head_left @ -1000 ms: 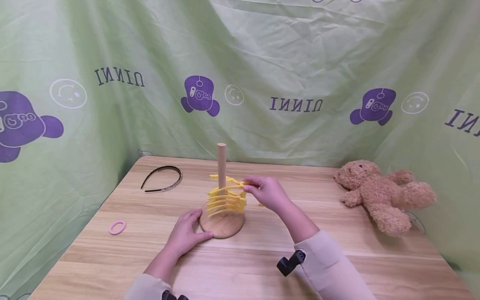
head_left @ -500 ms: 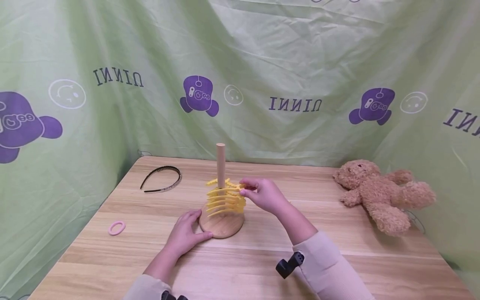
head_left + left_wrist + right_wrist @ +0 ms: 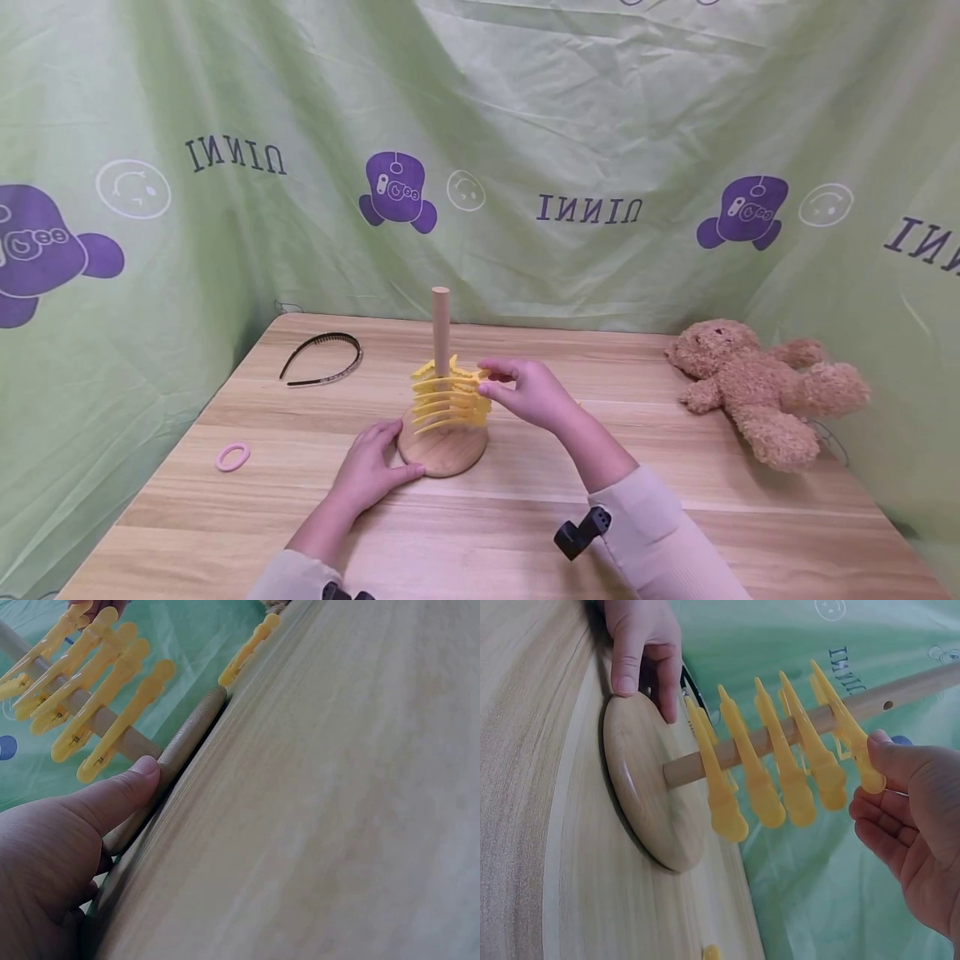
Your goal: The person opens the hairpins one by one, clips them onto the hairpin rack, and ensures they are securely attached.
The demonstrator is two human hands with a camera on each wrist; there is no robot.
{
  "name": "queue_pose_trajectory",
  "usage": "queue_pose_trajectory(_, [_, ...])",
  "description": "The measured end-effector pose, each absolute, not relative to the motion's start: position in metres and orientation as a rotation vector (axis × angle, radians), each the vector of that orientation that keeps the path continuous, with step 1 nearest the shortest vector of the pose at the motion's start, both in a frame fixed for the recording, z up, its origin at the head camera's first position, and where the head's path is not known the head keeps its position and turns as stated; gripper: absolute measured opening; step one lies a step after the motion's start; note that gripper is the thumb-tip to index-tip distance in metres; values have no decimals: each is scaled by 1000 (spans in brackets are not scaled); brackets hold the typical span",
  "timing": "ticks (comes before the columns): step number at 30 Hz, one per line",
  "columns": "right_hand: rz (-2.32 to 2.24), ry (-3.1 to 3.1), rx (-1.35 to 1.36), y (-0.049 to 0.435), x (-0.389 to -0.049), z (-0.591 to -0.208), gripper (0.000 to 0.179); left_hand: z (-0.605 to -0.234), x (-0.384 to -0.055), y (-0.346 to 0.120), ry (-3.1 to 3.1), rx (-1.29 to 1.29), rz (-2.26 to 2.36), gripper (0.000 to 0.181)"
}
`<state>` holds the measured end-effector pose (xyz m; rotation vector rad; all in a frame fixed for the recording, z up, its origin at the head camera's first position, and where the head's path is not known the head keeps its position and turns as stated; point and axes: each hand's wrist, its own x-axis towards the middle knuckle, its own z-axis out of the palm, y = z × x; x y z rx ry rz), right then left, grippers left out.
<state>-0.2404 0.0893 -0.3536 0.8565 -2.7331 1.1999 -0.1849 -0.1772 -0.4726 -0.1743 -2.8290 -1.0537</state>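
My left hand (image 3: pixel 367 467) holds the rim of a round wooden base (image 3: pixel 442 457), its thumb and fingers spread along the left edge. From the base rises a wooden post (image 3: pixel 441 325) carrying several yellow hair clips (image 3: pixel 765 791) in a row. With thumb and fingers, my right hand (image 3: pixel 528 393) pinches the end of the topmost yellow hair clip (image 3: pixel 849 726), whose arms lie at either side of the post. The left wrist view shows my left thumb (image 3: pixel 124 795) on the base's edge, close below the lowest clip.
Another yellow clip (image 3: pixel 251 649) lies on the table beyond the base. A black headband (image 3: pixel 324 358) is at the back left, a pink ring (image 3: pixel 233 457) at the left. A brown teddy bear (image 3: pixel 765 392) lies at the right. Green cloth (image 3: pixel 525 100) hangs around the table.
My right hand has brought the top clip slightly down and left, onto the post just above the other clips. The left hand has stayed on the base.
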Motion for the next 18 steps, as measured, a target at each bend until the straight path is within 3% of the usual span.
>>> queue_pose_trajectory(18, [1295, -2756, 728, 114, -240, -357, 51, -472, -184, -177, -2822, -177, -1049, 93])
